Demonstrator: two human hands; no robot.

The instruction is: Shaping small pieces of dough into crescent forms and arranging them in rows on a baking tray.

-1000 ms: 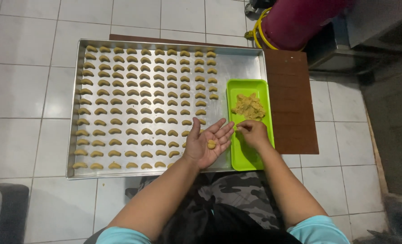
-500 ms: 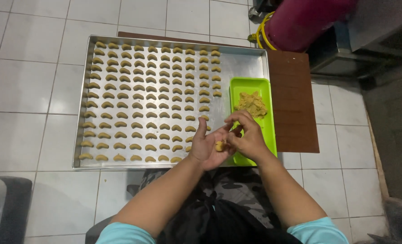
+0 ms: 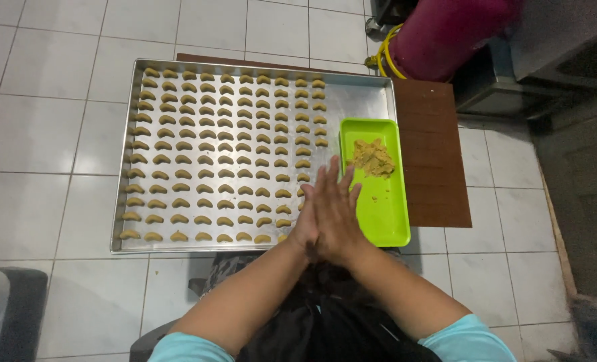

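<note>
Already most of the large metal baking tray [image 3: 372, 100] holds rows of small crescent-shaped tan dough pieces [image 3: 224, 154], its right strip bare. Left hand [image 3: 315, 211] and right hand [image 3: 338, 214] press flat together, palm to palm; a crumbly dough lump [image 3: 372, 159] waits in the lime-green plastic tray [image 3: 385, 218].

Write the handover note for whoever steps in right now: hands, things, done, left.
Hands: left hand and right hand are pressed flat together, palm to palm, above the near right corner of the metal tray. Whatever lies between the palms is hidden.
Things: the tray sits on the tiled floor; the green tray rests on its right side, holding a small heap of dough.
Done: rows of crescent dough pieces fill most of the metal tray.
Left: the strip by the tray's right edge is bare; the dough heap is unshaped.
</note>
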